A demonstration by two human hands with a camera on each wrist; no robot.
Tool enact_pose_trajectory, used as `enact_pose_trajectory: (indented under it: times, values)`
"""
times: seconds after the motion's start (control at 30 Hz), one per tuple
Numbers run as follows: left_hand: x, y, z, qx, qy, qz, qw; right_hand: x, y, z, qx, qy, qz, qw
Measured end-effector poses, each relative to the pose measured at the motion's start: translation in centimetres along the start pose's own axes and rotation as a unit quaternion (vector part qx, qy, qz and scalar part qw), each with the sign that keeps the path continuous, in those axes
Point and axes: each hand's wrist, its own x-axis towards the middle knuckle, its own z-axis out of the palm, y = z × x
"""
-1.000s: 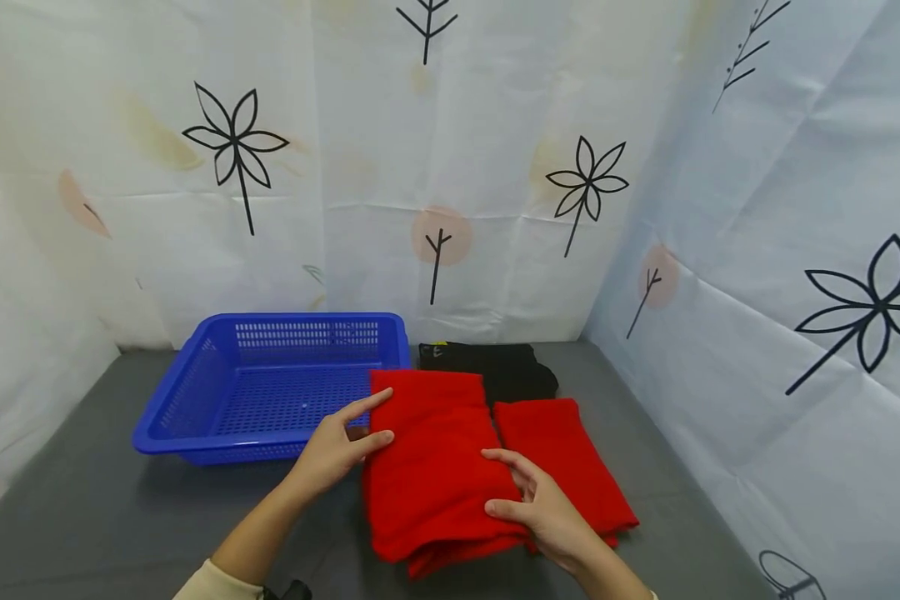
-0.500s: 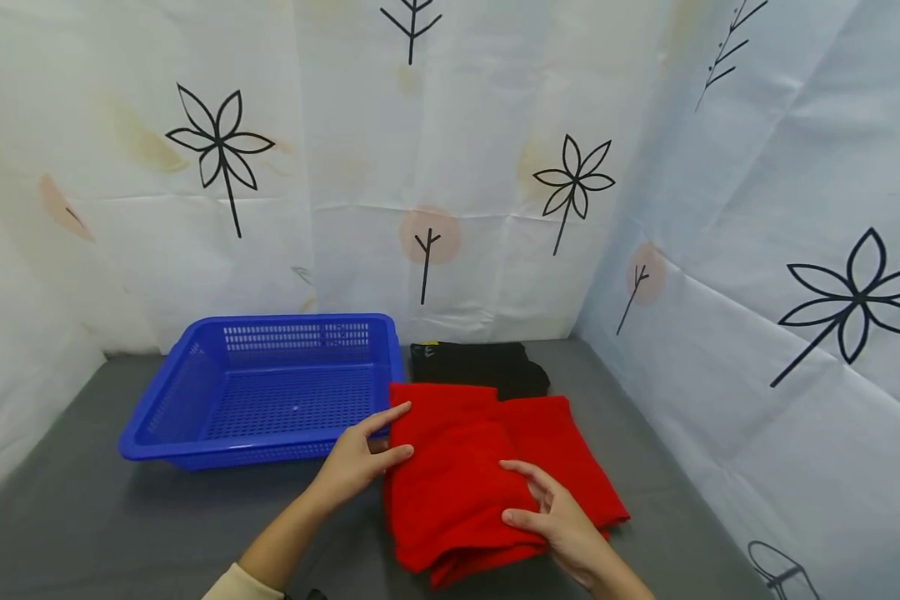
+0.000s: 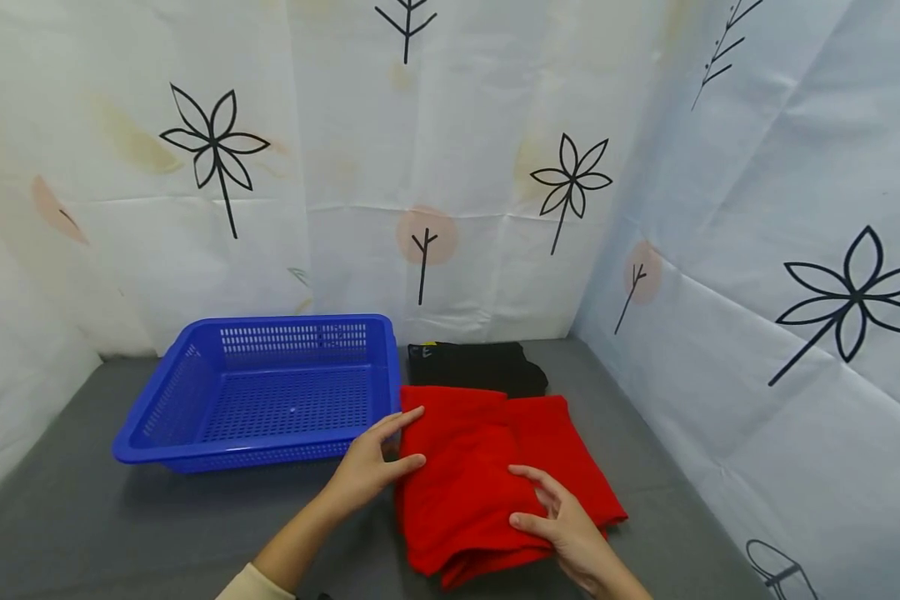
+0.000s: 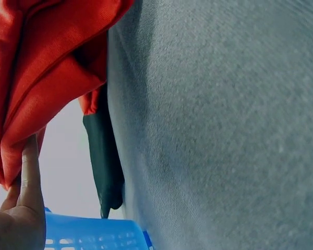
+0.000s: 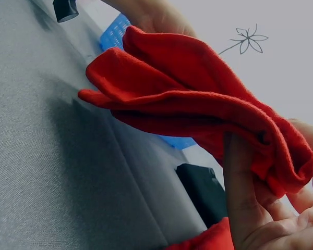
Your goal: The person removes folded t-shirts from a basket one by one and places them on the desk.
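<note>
A folded red cloth (image 3: 465, 483) is held up between both hands, above the grey surface, as the right wrist view shows. My left hand (image 3: 371, 458) grips its left edge, thumb on top and other fingers underneath. On the lower right edge, my right hand (image 3: 566, 529) pinches the folded layers the same way. Behind and to the right lies a second folded red cloth (image 3: 562, 458), partly covered by the held one. In the right wrist view, the held cloth (image 5: 198, 99) shows several stacked layers.
A blue plastic basket (image 3: 300, 408) with slotted walls stands at the left, close to my left hand. Folded black cloth (image 3: 476, 368) lies at the back beside it. Patterned white sheets (image 3: 480, 275) hang behind and on the right of the grey surface (image 3: 60, 517).
Both hands have carried the red cloth a little to the right and nearer, over the second red cloth. The head view has turned slightly. The grips look the same.
</note>
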Motion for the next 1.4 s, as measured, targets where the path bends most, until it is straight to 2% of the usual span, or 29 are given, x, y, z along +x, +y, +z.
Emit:
enact_pose_trajectory:
  times: [0.1, 0.43, 0.63, 0.93, 1.13, 1.4]
  values:
    - [0.1, 0.0, 0.4, 0.002, 0.001, -0.005, 1.0000, -0.1, 0.2, -0.2, -0.001, -0.002, 0.002, 1.0000]
    - [0.3, -0.2, 1.4, 0.021, -0.011, 0.019, 0.9995, -0.1, 0.7, -0.7, 0.003, -0.002, 0.002, 1.0000]
    - [0.3, -0.3, 1.6, 0.032, -0.028, 0.008, 0.9991, 0.0, 0.9, -0.8, -0.001, 0.005, 0.007, 1.0000]
    - [0.9, -1.2, 1.9, 0.040, -0.010, 0.000, 0.9991, 0.5, 1.4, -0.9, -0.015, 0.029, 0.020, 0.9993]
    - [1.0, -2.1, 1.6, 0.039, 0.006, -0.031, 0.9988, 0.9, 1.6, -0.7, -0.024, 0.018, 0.028, 0.9992]
    - [1.4, -2.5, 1.6, 0.043, 0.002, -0.035, 0.9985, 1.2, 1.9, -0.8, -0.034, 0.003, 0.026, 0.9991]
